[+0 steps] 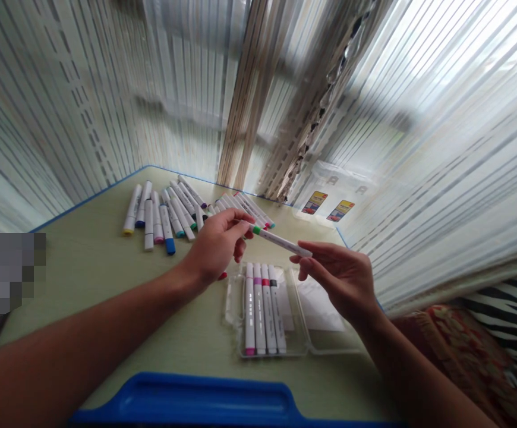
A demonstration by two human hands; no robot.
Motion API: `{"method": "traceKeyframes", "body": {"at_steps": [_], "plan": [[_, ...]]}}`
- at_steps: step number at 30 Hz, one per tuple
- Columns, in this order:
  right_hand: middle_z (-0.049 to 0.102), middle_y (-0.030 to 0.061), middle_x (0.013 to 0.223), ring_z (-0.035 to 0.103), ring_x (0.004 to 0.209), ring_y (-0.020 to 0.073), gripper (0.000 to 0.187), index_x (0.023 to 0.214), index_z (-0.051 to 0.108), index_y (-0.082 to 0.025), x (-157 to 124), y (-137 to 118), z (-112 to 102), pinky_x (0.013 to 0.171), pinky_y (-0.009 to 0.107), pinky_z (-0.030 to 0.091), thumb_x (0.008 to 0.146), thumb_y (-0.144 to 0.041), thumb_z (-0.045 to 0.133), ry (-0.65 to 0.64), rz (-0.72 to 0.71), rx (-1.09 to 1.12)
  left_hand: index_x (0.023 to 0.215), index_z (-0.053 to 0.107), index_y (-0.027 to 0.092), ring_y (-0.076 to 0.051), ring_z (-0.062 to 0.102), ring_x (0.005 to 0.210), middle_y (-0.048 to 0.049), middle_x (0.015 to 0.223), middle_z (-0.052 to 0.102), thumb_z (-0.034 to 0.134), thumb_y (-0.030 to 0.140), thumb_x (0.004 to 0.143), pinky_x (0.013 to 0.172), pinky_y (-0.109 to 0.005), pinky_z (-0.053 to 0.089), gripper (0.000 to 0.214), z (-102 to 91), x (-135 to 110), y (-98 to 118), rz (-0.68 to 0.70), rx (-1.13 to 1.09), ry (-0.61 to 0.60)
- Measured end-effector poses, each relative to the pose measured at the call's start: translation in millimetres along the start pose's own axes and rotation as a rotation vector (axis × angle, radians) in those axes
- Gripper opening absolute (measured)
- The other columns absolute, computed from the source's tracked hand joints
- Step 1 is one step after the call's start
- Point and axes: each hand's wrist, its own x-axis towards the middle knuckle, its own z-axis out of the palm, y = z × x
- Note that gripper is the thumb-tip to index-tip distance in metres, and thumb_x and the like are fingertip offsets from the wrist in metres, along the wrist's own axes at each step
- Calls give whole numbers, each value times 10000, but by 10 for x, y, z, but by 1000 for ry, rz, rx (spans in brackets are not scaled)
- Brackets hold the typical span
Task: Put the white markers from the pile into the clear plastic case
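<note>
A white marker with a green band is held between both hands above the table. My left hand pinches its banded end, with the fingertips partly covering that end. At the other end, the thumb and fingers of my right hand close on the pale tip. Below them lies an opened clear plastic case. Several white markers with pink, purple, red and dark grey bands stand side by side in its left half. The right half of the case has a whitish sheet in it.
Loose markers with coloured ends lie in a pile at the back left, and more markers behind my left hand. A clear case with yellow labels leans by the striped curtain. The table's blue edge is nearest me.
</note>
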Motion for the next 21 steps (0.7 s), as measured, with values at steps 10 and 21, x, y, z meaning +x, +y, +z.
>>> {"method": "traceKeyframes", "body": {"at_steps": [10, 21], "plan": [[771, 56, 854, 699, 646, 163, 310, 1072, 745, -206, -74, -53, 42, 513, 271, 596, 782, -93, 749, -151, -97, 158, 903, 597, 150, -62, 452, 438, 15, 722, 572, 517, 212, 854, 386, -177, 316, 112, 32, -41, 2, -63, 181, -92], [720, 66, 801, 641, 673, 142, 280, 1061, 749, -127, -70, -171, 34, 602, 280, 513, 781, -121, 760, -194, -312, 59, 1086, 595, 198, -123, 474, 568, 41, 624, 523, 455, 292, 921, 524, -226, 356, 236, -4, -138, -32, 9, 592, -253]]}}
